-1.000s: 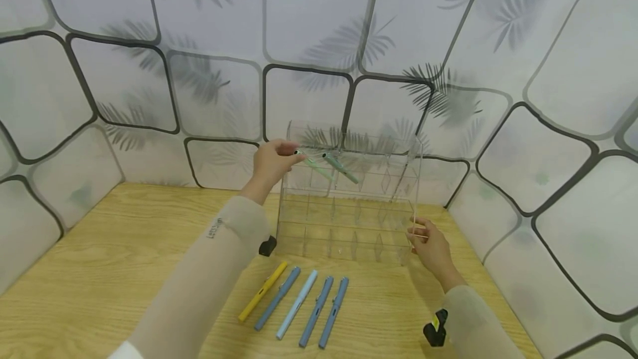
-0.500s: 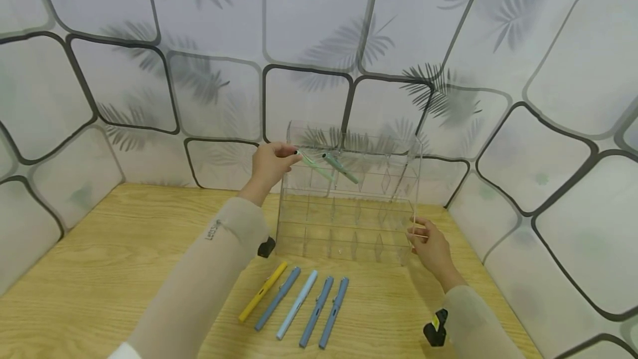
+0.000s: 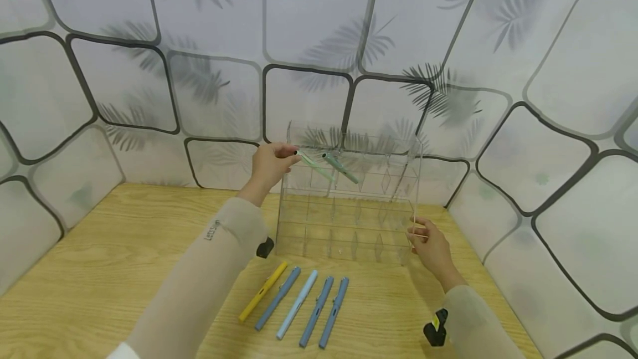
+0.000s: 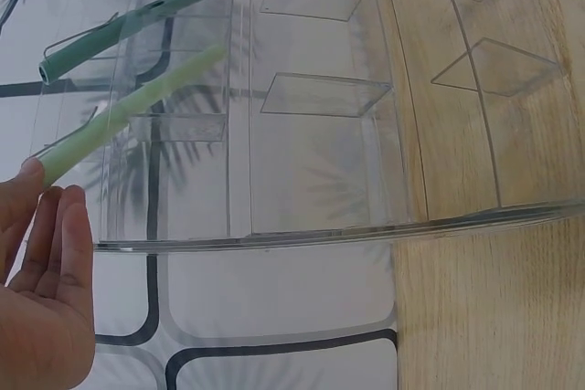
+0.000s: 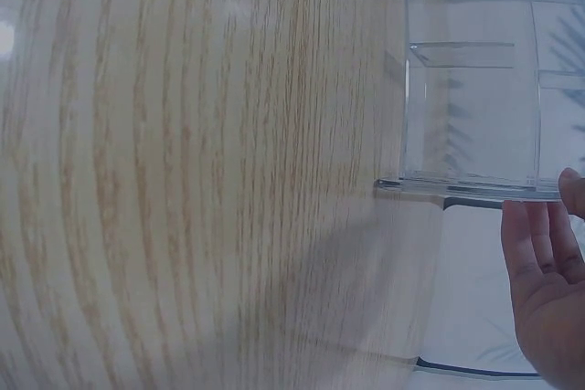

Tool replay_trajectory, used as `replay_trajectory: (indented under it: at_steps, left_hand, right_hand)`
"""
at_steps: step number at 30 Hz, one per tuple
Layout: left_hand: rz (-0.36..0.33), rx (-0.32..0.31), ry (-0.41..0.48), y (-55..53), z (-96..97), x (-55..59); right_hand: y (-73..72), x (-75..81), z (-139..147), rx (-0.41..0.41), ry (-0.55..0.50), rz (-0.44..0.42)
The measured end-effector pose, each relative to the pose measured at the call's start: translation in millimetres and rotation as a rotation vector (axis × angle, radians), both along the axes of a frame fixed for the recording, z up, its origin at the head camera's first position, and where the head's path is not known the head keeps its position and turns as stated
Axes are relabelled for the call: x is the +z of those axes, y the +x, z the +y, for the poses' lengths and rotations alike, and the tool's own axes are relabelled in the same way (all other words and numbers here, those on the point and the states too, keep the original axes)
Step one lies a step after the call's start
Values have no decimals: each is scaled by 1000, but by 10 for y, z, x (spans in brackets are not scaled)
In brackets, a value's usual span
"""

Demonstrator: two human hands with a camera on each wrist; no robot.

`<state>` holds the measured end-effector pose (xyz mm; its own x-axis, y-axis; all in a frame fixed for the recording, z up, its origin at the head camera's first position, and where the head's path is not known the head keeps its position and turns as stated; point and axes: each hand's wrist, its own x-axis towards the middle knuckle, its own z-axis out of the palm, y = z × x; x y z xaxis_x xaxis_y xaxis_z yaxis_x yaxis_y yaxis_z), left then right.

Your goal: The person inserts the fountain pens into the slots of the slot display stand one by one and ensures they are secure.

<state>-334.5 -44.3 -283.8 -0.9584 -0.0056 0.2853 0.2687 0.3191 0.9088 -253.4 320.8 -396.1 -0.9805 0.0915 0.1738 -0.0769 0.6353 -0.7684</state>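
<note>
Aslant — pale green pen (image 4: 126, 114) in left grip (image 3: 269, 165)

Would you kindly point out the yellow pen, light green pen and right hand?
Yellow pen (image 3: 263, 291): head view, middle of its length.
Light green pen (image 4: 126, 110): left wrist view, near mid-length.
Right hand (image 3: 432, 248): head view, back of the hand.

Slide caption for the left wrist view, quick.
Left hand pinches a light green pen beside a dark green pen at a clear rack.
</note>
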Motion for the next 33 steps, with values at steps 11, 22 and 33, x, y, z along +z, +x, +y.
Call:
replay_trajectory:
  at_steps: [11, 22, 33]
  left_hand:
    - [22, -16, -30, 0, -148, 53]
    - [-35, -59, -41, 63, -459, 69]
    - [-82, -125, -101, 250, -744, -150]
  right_hand:
    - [-2, 1, 4, -1, 12, -5]
    - [-2, 5, -8, 2, -6, -1]
    - [5, -4, 2, 3, 1, 5]
